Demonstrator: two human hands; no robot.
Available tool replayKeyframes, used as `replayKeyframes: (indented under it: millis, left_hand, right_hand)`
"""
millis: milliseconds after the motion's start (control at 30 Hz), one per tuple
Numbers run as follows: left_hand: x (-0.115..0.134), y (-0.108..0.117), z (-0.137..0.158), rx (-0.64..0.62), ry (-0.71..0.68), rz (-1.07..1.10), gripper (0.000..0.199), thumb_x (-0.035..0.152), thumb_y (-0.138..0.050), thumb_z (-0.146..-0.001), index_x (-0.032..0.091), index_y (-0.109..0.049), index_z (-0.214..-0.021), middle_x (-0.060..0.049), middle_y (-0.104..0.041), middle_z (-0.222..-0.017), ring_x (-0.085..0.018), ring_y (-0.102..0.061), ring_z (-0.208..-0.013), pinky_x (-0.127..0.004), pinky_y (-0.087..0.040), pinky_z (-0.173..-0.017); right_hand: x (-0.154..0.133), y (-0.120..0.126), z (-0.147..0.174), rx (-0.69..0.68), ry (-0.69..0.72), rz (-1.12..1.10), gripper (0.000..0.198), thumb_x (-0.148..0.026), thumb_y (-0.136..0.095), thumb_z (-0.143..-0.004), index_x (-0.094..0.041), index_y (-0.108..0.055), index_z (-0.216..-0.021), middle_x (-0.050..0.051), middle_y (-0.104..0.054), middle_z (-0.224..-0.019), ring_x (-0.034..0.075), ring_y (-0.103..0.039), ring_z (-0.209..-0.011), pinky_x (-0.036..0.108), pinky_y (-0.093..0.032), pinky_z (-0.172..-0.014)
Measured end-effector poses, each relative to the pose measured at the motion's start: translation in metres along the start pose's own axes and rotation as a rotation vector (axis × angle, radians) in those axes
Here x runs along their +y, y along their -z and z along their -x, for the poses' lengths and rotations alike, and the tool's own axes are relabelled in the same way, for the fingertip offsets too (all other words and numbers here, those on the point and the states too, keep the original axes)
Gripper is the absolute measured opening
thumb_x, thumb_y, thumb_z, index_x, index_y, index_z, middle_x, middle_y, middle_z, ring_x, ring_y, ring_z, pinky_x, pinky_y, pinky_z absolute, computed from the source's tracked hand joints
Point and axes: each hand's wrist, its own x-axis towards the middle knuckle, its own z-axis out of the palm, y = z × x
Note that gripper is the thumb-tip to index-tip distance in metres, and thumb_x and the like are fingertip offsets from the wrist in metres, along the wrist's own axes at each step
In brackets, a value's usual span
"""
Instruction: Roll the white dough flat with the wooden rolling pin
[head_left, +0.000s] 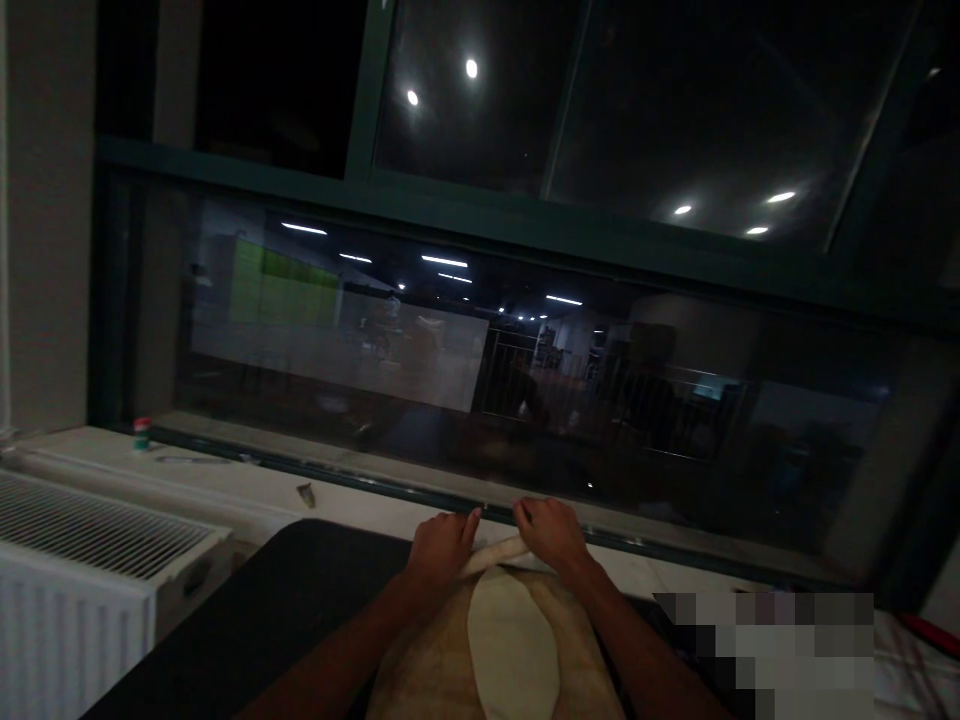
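A pale wooden rolling pin lies across the far end of a wooden board. My left hand is closed around its left part, thumb pointing forward. On its right part, my right hand is closed too, with the fingers curled. The pin's ends are hidden by my hands. A long oval sheet of pale, flat dough is spread on the board, its far tip just by the pin and its near end cut off by the frame.
Under the board is a dark tabletop. Beyond runs a white windowsill with a small red-and-green container and a small crumpled piece. A white radiator stands left. Dark window glass rises ahead.
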Motion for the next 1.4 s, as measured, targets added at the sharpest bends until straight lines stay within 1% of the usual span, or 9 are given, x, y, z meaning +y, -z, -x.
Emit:
replayKeyframes:
  millis: [167,267,433,533,667,833,1000,1167,1400]
  left_hand:
    - [0.008,0.001,0.037,0.022,-0.091,0.054,0.049,0.042,-0.017,-0.102,0.025,-0.062,-0.106,-0.004,-0.071,-0.102,-0.019,-0.067,-0.091,-0.029,-0.044,-0.075]
    - [0.009,-0.007,0.063,0.032,-0.17,0.044,0.042,0.037,-0.022,-0.101,0.025,-0.058,-0.117,-0.005,-0.066,-0.116,-0.02,-0.061,-0.105,-0.033,-0.041,-0.089]
    - [0.006,-0.033,0.073,0.046,-0.255,-0.047,0.047,0.034,-0.024,-0.099,0.023,-0.043,-0.141,-0.008,-0.047,-0.146,-0.027,-0.037,-0.137,-0.05,-0.021,-0.113]
    - [0.003,-0.044,0.057,-0.02,-0.241,-0.078,0.052,0.035,-0.029,-0.097,0.02,-0.039,-0.145,-0.009,-0.041,-0.151,-0.03,-0.029,-0.141,-0.053,-0.017,-0.114]
    - [0.001,-0.047,0.031,-0.068,-0.201,-0.088,0.05,0.035,-0.031,-0.095,0.019,-0.047,-0.139,-0.011,-0.057,-0.136,-0.028,-0.048,-0.127,-0.049,-0.033,-0.106]
    - [0.002,-0.051,0.005,-0.049,-0.182,-0.117,0.044,0.031,-0.026,-0.096,0.019,-0.068,-0.102,-0.012,-0.067,-0.11,-0.027,-0.06,-0.106,-0.042,-0.043,-0.092]
    - [0.002,-0.052,-0.008,-0.054,-0.161,-0.137,0.044,0.028,-0.026,-0.096,0.018,-0.069,-0.097,-0.011,-0.069,-0.1,-0.025,-0.064,-0.094,-0.039,-0.047,-0.083]
    - [0.004,-0.052,0.009,-0.017,-0.126,-0.122,0.044,0.034,-0.029,-0.095,0.02,-0.058,-0.125,-0.013,-0.063,-0.124,-0.029,-0.058,-0.112,-0.047,-0.043,-0.093]
    - [0.014,-0.048,0.051,-0.005,-0.12,-0.129,0.057,0.037,-0.033,-0.093,0.012,-0.042,-0.143,-0.015,-0.039,-0.15,-0.032,-0.028,-0.142,-0.056,-0.016,-0.114]
  right_hand:
    - [-0.006,0.006,0.043,-0.038,-0.068,-0.008,0.051,-0.048,-0.029,-0.098,-0.023,-0.072,-0.084,0.009,-0.073,-0.086,0.022,-0.068,-0.083,0.03,-0.043,-0.072]
    - [0.002,-0.005,0.091,-0.063,-0.148,-0.033,0.052,-0.048,-0.026,-0.098,-0.023,-0.071,-0.085,0.008,-0.073,-0.083,0.021,-0.068,-0.08,0.03,-0.045,-0.072]
    - [0.02,-0.036,0.141,0.001,-0.051,-0.029,0.049,-0.037,-0.023,-0.099,-0.021,-0.063,-0.123,0.007,-0.059,-0.132,0.023,-0.052,-0.123,0.036,-0.036,-0.105]
    - [0.029,-0.048,0.131,-0.059,-0.035,-0.078,0.052,-0.038,-0.02,-0.1,-0.018,-0.057,-0.132,0.006,-0.055,-0.138,0.021,-0.045,-0.131,0.036,-0.03,-0.111]
    - [0.038,-0.055,0.101,-0.12,0.035,-0.116,0.051,-0.033,-0.02,-0.1,-0.02,-0.06,-0.128,0.006,-0.059,-0.133,0.019,-0.048,-0.128,0.035,-0.03,-0.112]
    - [0.045,-0.063,0.061,-0.17,-0.001,-0.021,0.036,-0.03,-0.035,-0.096,-0.024,-0.068,-0.109,0.007,-0.066,-0.119,0.025,-0.054,-0.117,0.04,-0.043,-0.096]
    - [0.044,-0.068,0.036,-0.178,-0.082,-0.017,0.043,-0.035,-0.029,-0.098,-0.022,-0.069,-0.1,0.009,-0.07,-0.107,0.027,-0.062,-0.105,0.045,-0.047,-0.087]
    - [0.041,-0.061,0.061,-0.192,-0.049,-0.014,0.04,-0.029,-0.032,-0.096,-0.024,-0.064,-0.119,0.008,-0.064,-0.125,0.024,-0.057,-0.115,0.039,-0.046,-0.091]
    - [0.027,-0.041,0.115,-0.118,-0.077,-0.017,0.049,-0.028,-0.026,-0.097,-0.012,-0.055,-0.133,0.011,-0.05,-0.142,0.023,-0.042,-0.134,0.038,-0.029,-0.113]
